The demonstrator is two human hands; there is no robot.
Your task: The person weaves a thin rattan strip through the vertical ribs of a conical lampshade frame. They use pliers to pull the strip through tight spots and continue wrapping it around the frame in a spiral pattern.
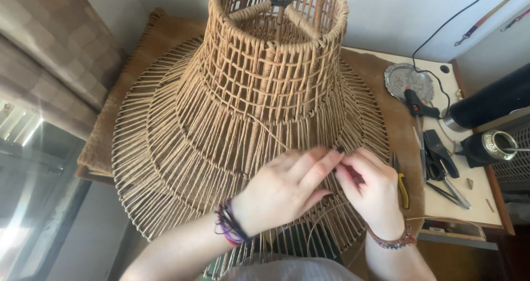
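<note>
The left hand (281,190) and the right hand (372,190) meet fingertip to fingertip over the lower tier of a large woven lampshade (248,126), both pinched closed on what looks like a thin strand of cord (326,217) at the point where the vertical strands fan out; the cord loops down below the hands towards the person's lap, slack enough to be fed into the weave. The left hand lies flat over the strands, likely steadying them while the right fingers work the small spot between them. The lampshade stands narrow end up on a brown mat (160,43), its wide rim nearest the person, which puts the bottom tier in easy reach. Just right of the right hand, pliers with yellow handles (402,184) lie at the mat's edge, and beyond them on the surface (469,195) lie scissors (439,159), a glue gun (418,105) resting by a metal dish (407,79), and a dark cup (486,147), all on the working side.
</note>
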